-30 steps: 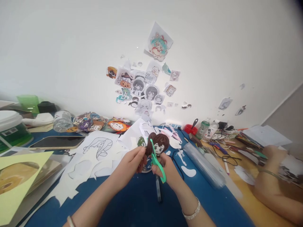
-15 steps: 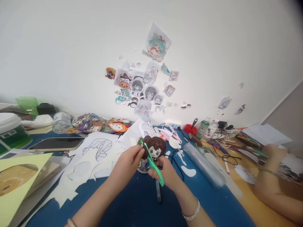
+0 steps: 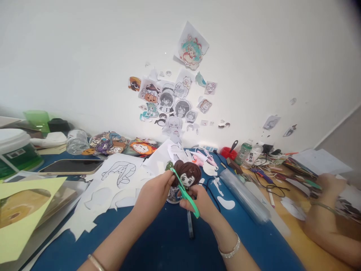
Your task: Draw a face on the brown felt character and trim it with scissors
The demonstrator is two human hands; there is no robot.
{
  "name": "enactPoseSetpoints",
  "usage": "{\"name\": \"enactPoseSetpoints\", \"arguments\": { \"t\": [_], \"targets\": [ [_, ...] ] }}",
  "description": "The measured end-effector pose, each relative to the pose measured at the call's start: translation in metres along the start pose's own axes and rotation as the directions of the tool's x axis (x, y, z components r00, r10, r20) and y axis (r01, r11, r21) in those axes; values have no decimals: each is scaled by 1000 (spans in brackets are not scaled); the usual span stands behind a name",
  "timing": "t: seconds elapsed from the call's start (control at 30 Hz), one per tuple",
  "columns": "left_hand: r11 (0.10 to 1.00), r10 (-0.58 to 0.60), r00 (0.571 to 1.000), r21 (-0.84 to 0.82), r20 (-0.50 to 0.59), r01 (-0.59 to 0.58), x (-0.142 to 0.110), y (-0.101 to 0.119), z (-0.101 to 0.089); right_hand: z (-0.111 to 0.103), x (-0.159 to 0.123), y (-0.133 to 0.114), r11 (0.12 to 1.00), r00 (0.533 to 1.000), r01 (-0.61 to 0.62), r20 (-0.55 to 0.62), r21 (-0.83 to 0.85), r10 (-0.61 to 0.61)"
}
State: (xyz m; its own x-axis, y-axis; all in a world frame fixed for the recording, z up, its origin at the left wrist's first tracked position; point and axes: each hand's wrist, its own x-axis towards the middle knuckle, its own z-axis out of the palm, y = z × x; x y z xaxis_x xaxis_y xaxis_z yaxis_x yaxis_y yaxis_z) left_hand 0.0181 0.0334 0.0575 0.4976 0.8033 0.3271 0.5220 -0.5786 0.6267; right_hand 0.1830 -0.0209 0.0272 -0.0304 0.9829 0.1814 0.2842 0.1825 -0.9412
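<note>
At the middle of the head view is a brown-haired cartoon figure, seemingly a flat cutout. My left hand is closed, its fingertips pinching the figure's left edge. My right hand grips green scissors, whose blades slant up and left across the figure to my left fingertips. Whether the blades bite into it I cannot tell. Right-hand fingers behind the figure are partly hidden. Below the figure stands a patterned round container, mostly covered by my hands. A dark pen-like item lies underneath on the blue mat.
Left are cut paper scraps, a phone and a white-green tub. A rolled clear film lies right, near bottles and a red bowl. Another person's arm rests at far right. Cartoon prints cover the wall.
The view has shifted slightly, so the scene sits a little further right. Scissors and figure have moved slightly with my hands; both grips stay the same.
</note>
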Motion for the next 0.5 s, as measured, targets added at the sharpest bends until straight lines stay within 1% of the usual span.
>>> {"name": "enactPoseSetpoints", "arguments": {
  "t": [0.13,0.23,0.5],
  "targets": [
    [999,-1,1000,49,10,1,-2,1,1,0,1,2,1000,1000,-8,-15,7,8],
    [999,-6,1000,45,13,6,-2,1,0,-1,1,3,999,1000,-23,-6,24,24],
    [994,-6,1000,-109,19,8,3,1,0,-3,-2,-1,998,998,-54,16,44,53]
  ]
}}
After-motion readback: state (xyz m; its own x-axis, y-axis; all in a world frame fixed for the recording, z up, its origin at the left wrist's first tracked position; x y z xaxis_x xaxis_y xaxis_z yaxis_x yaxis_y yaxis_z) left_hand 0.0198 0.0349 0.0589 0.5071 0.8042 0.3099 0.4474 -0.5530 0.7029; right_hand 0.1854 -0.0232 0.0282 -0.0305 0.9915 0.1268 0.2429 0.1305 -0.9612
